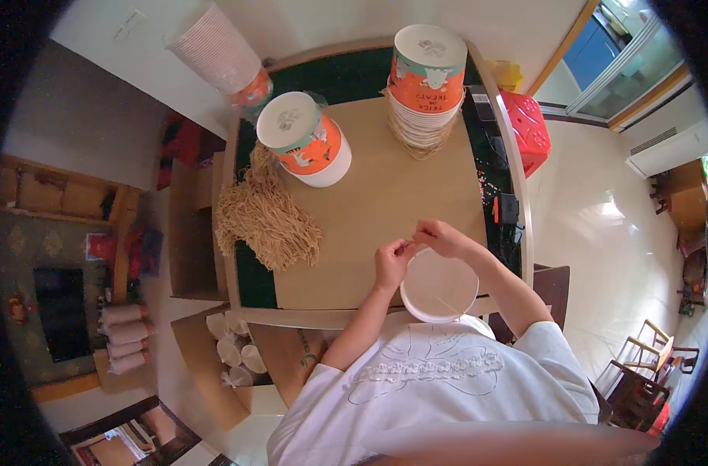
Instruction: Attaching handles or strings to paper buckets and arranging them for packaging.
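Observation:
A white paper bucket [439, 281] is tipped with its open mouth up toward me, close against my shirt at the table's near edge. A thin tan cord [449, 306] shows across its lower inside wall. At the bucket's far-left rim, the fingertips of my left hand [391, 264] and my right hand [446, 239] meet in a pinch. Both hands seem closed on the cord's end, though the fingers mostly hide it. Left of them lies a large heap of tan cords [270, 213]. Beyond the heap an orange, green and white paper bucket [311, 147] stands upside down.
A cardboard sheet [354, 225] covers the table's middle. Stacked upside-down buckets with cords [426, 81] stand far right; a tall leaning stack of white buckets [218, 50] is far left. A red plastic stool [525, 128] stands beyond the right edge. An open carton [241, 349] holds white items lower left.

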`<state>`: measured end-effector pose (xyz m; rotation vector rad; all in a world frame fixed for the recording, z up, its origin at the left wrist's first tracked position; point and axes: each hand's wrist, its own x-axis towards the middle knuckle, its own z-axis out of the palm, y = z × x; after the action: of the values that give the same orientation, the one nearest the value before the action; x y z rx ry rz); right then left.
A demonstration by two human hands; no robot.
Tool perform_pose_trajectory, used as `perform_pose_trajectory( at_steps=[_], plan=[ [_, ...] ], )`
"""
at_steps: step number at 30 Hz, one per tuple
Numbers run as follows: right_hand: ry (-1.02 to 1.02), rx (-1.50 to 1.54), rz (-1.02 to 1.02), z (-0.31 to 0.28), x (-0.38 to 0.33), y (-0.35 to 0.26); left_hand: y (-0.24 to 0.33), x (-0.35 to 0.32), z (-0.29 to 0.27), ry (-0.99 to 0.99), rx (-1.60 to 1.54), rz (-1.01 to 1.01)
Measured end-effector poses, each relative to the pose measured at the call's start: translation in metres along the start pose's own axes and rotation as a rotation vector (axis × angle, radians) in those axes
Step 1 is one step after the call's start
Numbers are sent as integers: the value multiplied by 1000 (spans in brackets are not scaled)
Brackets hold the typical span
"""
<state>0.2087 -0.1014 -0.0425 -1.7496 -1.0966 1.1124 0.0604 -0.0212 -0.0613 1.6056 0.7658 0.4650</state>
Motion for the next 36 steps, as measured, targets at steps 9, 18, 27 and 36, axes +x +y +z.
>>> perform_pose_trajectory(
  at_steps=[9,18,27,36],
  plan=[
    [190,-202,-29,16,-15,-15,7,4,-45,-199,-573,-318],
    [202,-224,-32,17,-17,-13,-4,5,-44,-271,245,187],
    [287,-81,-76,17,-16,-13,-5,4,-27,-139,198,134],
    [295,-138,-92,21,-11,-15,8,4,-29,-203,379,362]
  ],
)
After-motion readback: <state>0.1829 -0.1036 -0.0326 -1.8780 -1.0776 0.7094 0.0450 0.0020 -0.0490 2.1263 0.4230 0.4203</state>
